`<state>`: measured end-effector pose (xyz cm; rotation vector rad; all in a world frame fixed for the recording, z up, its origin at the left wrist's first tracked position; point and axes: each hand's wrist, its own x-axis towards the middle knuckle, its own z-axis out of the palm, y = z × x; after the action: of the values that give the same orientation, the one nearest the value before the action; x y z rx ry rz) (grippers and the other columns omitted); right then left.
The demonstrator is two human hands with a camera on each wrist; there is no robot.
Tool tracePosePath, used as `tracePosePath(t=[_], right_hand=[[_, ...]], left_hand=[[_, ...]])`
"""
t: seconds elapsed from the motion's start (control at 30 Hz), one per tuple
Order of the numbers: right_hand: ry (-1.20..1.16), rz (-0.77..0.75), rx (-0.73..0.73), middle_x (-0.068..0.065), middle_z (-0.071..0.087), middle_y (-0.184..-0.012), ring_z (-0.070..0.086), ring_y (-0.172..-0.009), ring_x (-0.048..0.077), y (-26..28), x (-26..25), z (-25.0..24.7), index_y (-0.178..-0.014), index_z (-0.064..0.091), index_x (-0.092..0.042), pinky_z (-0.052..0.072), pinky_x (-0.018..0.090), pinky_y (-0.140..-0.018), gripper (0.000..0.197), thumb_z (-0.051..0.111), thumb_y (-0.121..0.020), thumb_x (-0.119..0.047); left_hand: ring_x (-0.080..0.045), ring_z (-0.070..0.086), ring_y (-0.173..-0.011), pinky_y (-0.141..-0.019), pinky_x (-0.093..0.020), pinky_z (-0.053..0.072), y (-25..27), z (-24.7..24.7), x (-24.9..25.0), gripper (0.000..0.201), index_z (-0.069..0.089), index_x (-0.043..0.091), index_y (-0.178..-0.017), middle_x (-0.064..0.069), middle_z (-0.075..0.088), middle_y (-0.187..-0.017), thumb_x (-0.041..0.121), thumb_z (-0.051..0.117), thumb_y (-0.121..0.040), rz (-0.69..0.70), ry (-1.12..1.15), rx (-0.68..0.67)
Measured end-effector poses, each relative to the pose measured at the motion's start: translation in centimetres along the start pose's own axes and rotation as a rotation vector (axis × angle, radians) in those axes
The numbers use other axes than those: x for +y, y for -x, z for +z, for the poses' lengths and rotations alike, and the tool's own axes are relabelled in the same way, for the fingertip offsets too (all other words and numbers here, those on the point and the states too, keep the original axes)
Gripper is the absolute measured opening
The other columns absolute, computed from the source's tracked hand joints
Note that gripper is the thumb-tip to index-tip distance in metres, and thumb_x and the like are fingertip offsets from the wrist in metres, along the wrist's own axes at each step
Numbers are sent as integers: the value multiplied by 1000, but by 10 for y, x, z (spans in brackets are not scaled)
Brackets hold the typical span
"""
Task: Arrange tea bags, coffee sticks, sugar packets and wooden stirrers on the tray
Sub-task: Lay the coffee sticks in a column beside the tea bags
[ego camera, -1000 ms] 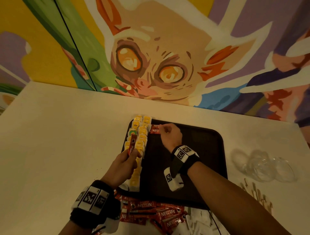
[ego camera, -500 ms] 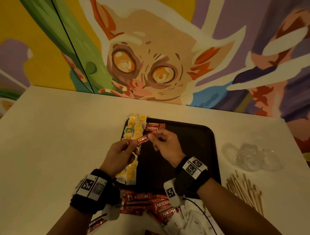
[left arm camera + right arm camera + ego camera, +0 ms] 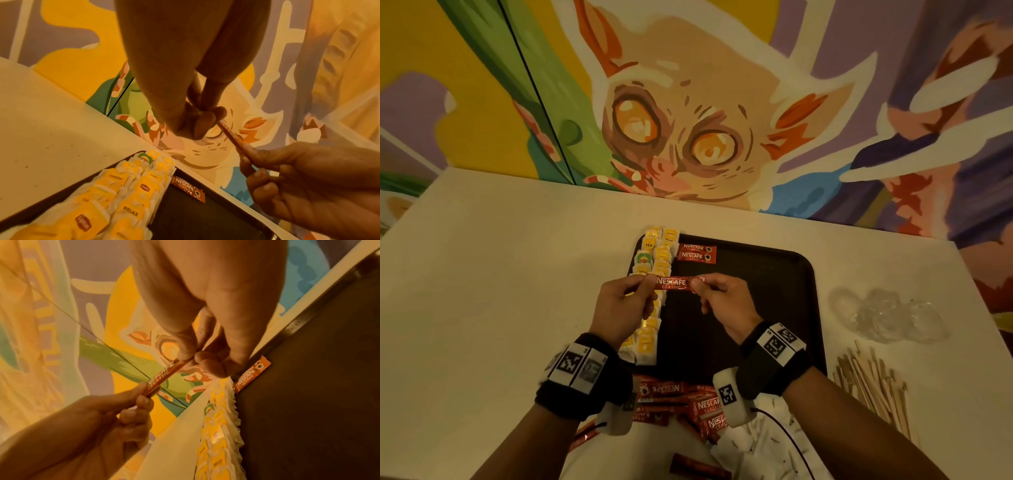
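Observation:
A black tray (image 3: 774,291) lies on the white table, with yellow tea bags (image 3: 661,257) in two rows along its left side and two red coffee sticks (image 3: 697,253) at its far left corner. Both hands hold a third red coffee stick (image 3: 673,283) level above the tray. My left hand (image 3: 625,301) pinches its left end, my right hand (image 3: 717,298) its right end. The same coffee stick (image 3: 231,135) (image 3: 164,374) shows edge-on in both wrist views, stretched between the two hands.
A loose pile of coffee sticks (image 3: 681,404) lies on the table near the tray's front edge, with white sugar packets (image 3: 756,448) to its right. Wooden stirrers (image 3: 873,383) lie right of the tray, crumpled clear plastic (image 3: 887,315) behind them. A painted wall borders the table's far edge.
My right hand drew back from the coffee sticks laid on the tray and took the free end of the stick my left hand held. The stick turned from upright to level.

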<state>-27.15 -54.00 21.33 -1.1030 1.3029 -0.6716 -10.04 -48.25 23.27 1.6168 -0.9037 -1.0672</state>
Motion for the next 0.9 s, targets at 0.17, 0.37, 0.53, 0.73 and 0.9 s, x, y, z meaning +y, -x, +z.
tracePosePath(t=[0.17,0.37,0.53,0.73,0.9], right_hand=[[35,52,9,4,69,-96,56,-73,11,-10,0,-5,-100,71,-21,49,22,-60,9,65,-93,-18],[166,148,183,3,70,-104,61,-85,14,-50,13,-20,-103,70,-23,55,32,-78,13,68,-91,-27],[316,258,249,1,67,-101,64,-102,22,-76,15,-24,-112,69,-18,54,43,-95,25,68,-90,-31],[428,361,258,7,64,-123,61,-111,24,-94,5,-14,-119,67,-17,52,41,-98,33,69,-90,-33],[484,380,252,9,66,-121,61,-112,25,-103,7,-11,-116,69,-12,50,35,-95,32,69,-90,-32]], left_hand=[[-8,47,-42,-44,-23,41,-2,0,-5,24,69,7,-77,0,56,-56,16,57,-96,-59,-3,15],[-14,52,-50,-48,-27,41,-3,-14,-22,17,74,11,-85,-2,64,-68,14,59,-93,-134,-69,-20],[-15,54,-54,-51,-28,42,4,-26,-35,20,74,14,-84,-1,65,-68,19,58,-94,-160,-116,-45],[-12,53,-53,-55,-28,43,16,-39,-45,23,74,15,-82,0,66,-68,19,56,-95,-198,-125,-53],[-15,53,-57,-53,-26,43,19,-47,-52,23,74,14,-84,-8,66,-75,22,56,-95,-240,-124,-50]])
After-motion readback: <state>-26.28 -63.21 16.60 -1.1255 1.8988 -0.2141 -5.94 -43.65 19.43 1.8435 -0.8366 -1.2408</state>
